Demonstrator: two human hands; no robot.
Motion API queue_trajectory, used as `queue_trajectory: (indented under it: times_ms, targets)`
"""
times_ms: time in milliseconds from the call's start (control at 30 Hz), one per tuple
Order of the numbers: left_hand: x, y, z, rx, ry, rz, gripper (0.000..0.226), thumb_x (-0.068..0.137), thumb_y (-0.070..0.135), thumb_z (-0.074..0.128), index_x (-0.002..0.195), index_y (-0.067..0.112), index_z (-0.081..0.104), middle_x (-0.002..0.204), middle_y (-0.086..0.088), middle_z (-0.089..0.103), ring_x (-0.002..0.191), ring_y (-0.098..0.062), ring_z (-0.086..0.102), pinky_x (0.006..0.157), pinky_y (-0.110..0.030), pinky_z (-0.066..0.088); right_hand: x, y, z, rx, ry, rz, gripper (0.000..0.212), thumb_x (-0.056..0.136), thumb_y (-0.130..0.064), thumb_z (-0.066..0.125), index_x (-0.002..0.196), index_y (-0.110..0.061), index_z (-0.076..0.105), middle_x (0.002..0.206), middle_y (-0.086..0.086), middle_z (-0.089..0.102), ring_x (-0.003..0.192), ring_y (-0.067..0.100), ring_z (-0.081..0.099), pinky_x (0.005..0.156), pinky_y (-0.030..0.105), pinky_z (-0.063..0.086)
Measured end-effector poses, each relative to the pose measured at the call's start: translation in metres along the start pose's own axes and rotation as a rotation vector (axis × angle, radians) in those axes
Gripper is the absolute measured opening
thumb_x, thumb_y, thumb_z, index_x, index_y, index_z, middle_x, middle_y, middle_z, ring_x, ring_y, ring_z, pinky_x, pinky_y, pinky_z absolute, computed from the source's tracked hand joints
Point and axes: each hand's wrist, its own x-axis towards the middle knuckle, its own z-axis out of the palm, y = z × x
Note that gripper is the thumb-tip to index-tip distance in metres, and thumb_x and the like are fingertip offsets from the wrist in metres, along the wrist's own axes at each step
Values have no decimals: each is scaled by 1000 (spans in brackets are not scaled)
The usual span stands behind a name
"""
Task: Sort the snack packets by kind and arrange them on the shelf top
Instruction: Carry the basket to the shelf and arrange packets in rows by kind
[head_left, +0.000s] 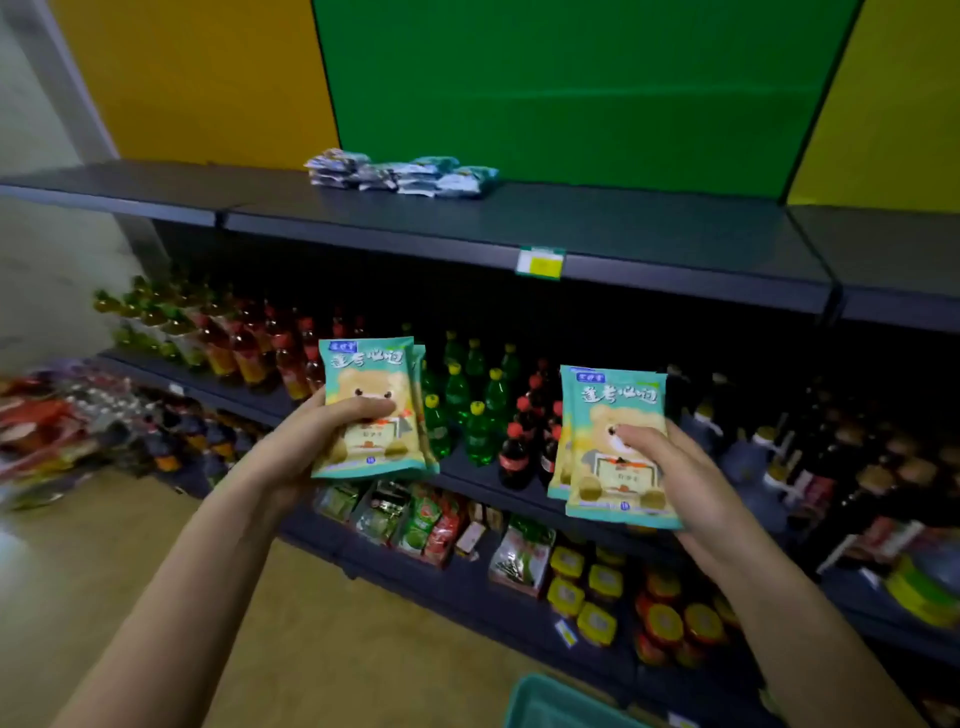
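Note:
My left hand (317, 436) grips a small stack of teal snack packets (363, 374) printed with a cartoon bear, held upright. A matching stack of bear packets (602, 410) is in my right hand (675, 473), thumb across the front. Both stacks hang in front of the drinks shelf, well below the dark shelf top (597, 223). A row of several pale teal and white packets (400, 174) lies flat on that shelf top, near its back against the green panel.
Under the shelf top stand rows of bottles (467, 410) and, lower, packets and jars (592, 587). A yellow price tag (540, 262) hangs on the shelf edge. A teal basket (550, 701) sits at the bottom. Goods are piled on the floor at left (47, 426).

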Motion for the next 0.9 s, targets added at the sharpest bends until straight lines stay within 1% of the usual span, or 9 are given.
queue_trajectory:
  times_ms: [100,167,200,267,333,400,500,633,900]
  targets:
    - [4,21,-28,-43,24,1,23,75,18,71,90,7,58,60,0,70,47,-10,65,41,-16,48,8,-22,37,-4,-45,-21,23,90,-21,54,112,-24,60,99,-1,72,87,18,69,67,30,52]
    - [16,35,-54,-40,47,-9,10,84,13,62,89,6,60,60,-2,70,47,-11,65,43,-17,51,18,-33,64,-18,-63,-46,20,91,-21,54,108,-24,62,88,-4,74,75,13,71,56,24,53]
    - [22,42,-67,-30,38,-8,11,83,15,62,90,5,62,62,-3,70,49,-13,66,47,-19,53,24,-37,78,-18,-58,-52,18,91,-20,54,106,-24,62,83,-6,75,70,12,71,56,23,54]
    - [39,58,-93,-3,13,4,14,82,18,64,89,7,65,66,-4,71,53,-15,66,54,-23,53,39,-49,106,-25,-47,-84,16,90,-19,54,102,-24,63,81,-6,75,71,12,71,69,30,55]
    - [57,76,-115,21,-2,16,11,82,19,64,85,9,64,65,-3,70,51,-14,65,51,-20,52,54,-60,134,-23,-36,-110,16,89,-18,55,101,-23,64,86,-3,75,78,15,70,83,38,52]
    - [75,99,-129,21,-36,46,8,83,17,62,80,10,63,60,-1,69,46,-12,64,47,-18,51,70,-75,156,-23,-20,-136,15,88,-18,56,99,-22,65,87,-2,75,80,16,70,87,39,50]
    - [101,130,-134,-15,-82,40,11,84,19,60,77,10,62,57,-1,68,44,-11,63,46,-17,51,95,-100,174,-20,19,-145,11,88,-19,57,95,-19,65,75,-4,74,66,10,70,80,35,52]
    - [144,163,-125,-69,-170,30,14,85,17,52,76,8,59,54,-3,67,44,-13,63,47,-19,52,128,-130,184,-15,67,-162,8,90,-18,55,94,-15,61,64,-3,72,55,9,67,53,20,55]
    - [262,204,-66,-6,-320,61,17,89,17,51,75,11,58,51,0,68,42,-9,63,46,-18,53,231,-164,163,-71,187,-193,9,89,-20,53,90,-14,60,56,-5,69,49,7,65,52,18,51]
